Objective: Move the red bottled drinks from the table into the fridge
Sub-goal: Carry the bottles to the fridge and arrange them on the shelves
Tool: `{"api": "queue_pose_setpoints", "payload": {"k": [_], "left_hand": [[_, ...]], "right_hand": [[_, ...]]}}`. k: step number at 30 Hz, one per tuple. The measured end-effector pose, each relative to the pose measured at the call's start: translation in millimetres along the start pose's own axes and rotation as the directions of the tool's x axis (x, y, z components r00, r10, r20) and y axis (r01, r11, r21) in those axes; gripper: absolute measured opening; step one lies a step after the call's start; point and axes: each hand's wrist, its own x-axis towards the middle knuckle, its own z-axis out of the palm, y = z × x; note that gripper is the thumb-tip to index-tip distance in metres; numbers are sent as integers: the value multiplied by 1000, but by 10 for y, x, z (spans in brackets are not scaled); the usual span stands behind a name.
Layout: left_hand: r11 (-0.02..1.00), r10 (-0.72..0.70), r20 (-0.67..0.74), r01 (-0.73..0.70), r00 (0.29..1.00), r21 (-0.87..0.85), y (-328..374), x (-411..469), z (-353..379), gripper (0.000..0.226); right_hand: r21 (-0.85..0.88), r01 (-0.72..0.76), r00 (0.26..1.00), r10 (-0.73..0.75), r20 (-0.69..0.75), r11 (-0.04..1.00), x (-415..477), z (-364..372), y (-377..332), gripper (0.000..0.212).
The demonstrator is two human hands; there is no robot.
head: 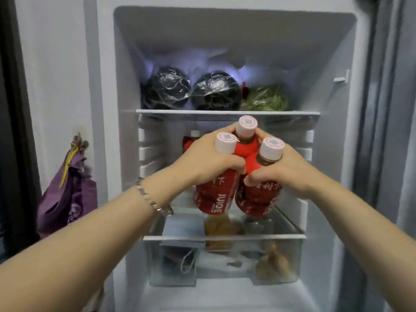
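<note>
- The fridge (pixel 126 64) stands open, and both arms reach into its middle compartment.
- Three red bottles with white caps are held together in a tight cluster: the left bottle (pixel 216 197), the middle bottle (pixel 246 145) and the right bottle (pixel 258 199). All three touch one another and tilt slightly, with their caps toward the camera.
- The left hand (pixel 211 158) has its grip curled round the shoulder of the left bottle. That bottle's cap sticks up between the fingers, and the fingertips reach the neck of the middle bottle.
- The right hand (pixel 286 170) has its grip curled round the right bottle in the same way. The cap rises between the fingers, and the thumb presses on the red label.
- The cluster sits above the glass shelf (pixel 225 237), below the top shelf (pixel 227 112). The bottle bases appear to be just off the glass, but contact cannot be confirmed from this angle.
- A fourth red bottle (pixel 191 143) stands at the back of the same compartment, partly hidden by the left hand.
- The top shelf carries two dark round items wrapped in film (pixel 166 88) and, to their right, a bag of greens (pixel 265 100).
- A clear drawer (pixel 171 266) under the glass shelf holds a brown bag (pixel 274 264) and other blurred items.
- A bracelet (pixel 153 199) is worn on the left wrist.
- A purple bag (pixel 67 194) hangs on the wall to the left of the fridge.
</note>
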Motion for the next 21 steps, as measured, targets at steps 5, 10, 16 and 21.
{"api": "queue_pose_setpoints", "payload": {"k": [5, 10, 16, 21], "left_hand": [[1000, 10, 75, -7, 997, -30, -319, 700, 16, 59], [977, -88, 142, 114, 986, -182, -708, 1109, 134, 39], [881, -365, 179, 401, 914, -251, -1102, 1482, 241, 65], [950, -309, -223, 292, 924, -108, -1203, 1531, 526, 44]], "right_hand": [[-48, -78, 996, 76, -53, 996, 460, -215, 295, 68], [-17, -233, 971, 231, -55, 972, 768, -309, 670, 54], [-34, -481, 870, 473, -140, 876, 1133, -437, 1045, 40], [-37, -479, 804, 422, -419, 877, 1254, -377, 1279, 27]]}}
